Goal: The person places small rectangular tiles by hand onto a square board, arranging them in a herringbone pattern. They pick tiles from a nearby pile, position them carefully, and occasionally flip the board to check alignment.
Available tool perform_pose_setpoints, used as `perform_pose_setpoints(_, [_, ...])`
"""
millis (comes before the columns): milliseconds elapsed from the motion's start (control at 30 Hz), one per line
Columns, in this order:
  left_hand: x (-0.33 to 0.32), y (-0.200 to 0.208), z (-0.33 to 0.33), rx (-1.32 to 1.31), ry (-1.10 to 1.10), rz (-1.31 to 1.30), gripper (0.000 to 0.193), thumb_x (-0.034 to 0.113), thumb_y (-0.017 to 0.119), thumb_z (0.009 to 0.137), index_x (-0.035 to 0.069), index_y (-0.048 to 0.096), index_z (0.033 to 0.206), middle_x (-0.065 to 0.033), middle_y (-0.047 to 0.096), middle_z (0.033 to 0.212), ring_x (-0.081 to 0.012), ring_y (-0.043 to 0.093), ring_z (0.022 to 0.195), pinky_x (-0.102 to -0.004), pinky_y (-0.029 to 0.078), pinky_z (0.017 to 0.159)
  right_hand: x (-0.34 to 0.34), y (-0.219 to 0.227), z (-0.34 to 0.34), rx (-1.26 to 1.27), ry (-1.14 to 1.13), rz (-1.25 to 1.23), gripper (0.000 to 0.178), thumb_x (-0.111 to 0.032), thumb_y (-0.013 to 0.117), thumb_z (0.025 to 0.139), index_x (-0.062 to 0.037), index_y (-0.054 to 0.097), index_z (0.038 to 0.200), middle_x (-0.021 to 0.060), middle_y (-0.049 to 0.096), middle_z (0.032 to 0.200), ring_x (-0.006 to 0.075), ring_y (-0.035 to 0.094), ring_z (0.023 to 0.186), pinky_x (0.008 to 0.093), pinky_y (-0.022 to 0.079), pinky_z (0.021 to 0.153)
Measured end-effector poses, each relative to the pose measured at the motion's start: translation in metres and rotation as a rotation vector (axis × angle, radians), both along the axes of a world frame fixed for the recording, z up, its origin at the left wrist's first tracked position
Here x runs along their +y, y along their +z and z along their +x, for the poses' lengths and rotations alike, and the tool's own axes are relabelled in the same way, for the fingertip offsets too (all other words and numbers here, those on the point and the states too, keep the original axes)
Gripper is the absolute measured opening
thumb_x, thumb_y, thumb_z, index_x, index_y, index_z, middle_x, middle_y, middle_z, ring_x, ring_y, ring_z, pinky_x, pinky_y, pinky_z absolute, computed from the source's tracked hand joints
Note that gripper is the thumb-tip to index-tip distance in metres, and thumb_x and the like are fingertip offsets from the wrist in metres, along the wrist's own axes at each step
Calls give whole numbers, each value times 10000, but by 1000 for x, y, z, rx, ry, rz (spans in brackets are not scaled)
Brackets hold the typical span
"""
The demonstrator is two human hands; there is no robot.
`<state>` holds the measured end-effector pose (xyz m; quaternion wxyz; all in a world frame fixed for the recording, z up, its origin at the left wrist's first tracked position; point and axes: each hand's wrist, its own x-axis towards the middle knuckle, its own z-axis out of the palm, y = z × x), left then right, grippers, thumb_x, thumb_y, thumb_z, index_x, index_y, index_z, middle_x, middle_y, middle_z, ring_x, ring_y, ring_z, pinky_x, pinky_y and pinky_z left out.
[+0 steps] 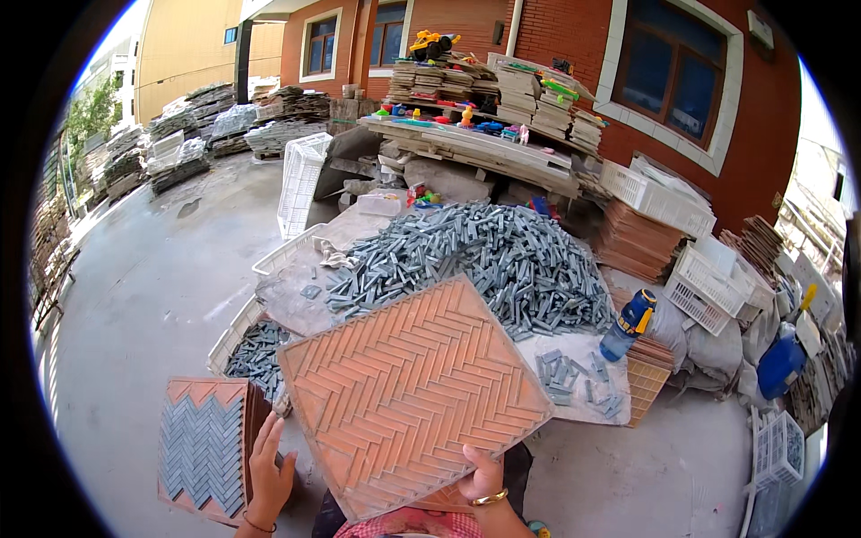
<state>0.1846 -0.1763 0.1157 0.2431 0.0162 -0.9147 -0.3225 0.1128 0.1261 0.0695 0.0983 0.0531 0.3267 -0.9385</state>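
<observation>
My right hand (484, 476), with a gold bangle at its wrist, grips the lower right edge of an orange-brown herringbone mould tray (414, 386). Its thumb lies on top and the other fingers are hidden beneath. The tray is tilted in front of me, its slots bare. My left hand (270, 471) is open, fingers stretched out, between that tray and a stack of similar trays at the left. Grey strip tiles (203, 446) fill much of the stack's top tray in a herringbone pattern. Whether my left fingertips touch anything, I cannot tell.
A large heap of grey strip tiles (466, 260) covers the worktable beyond the tray. A white crate (235, 334) of tiles stands left, a blue bottle (628, 325) right. Behind are toys on a stacked slab (538, 160) and white baskets (659, 199).
</observation>
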Motion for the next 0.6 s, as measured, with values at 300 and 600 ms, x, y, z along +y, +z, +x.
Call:
perform_pose_setpoints(300, [11, -38, 8, -74, -101, 384, 384, -39, 568, 768, -36, 541, 1151, -175, 638, 1011, -238, 645, 884, -320, 489, 796, 100, -11, 0, 145, -375, -226, 395, -168, 556, 825, -1, 497, 1178, 143, 586, 1129, 308, 581, 992, 443, 462, 876])
perform_pose_setpoints(600, [61, -11, -31, 57, -262, 333, 311, -40, 557, 761, -9, 596, 1068, -147, 656, 919, -225, 650, 813, -295, 494, 740, 107, 22, 21, 162, -524, 86, 519, -103, 600, 765, -28, 439, 1252, 121, 533, 1184, 279, 523, 1080, 429, 436, 913])
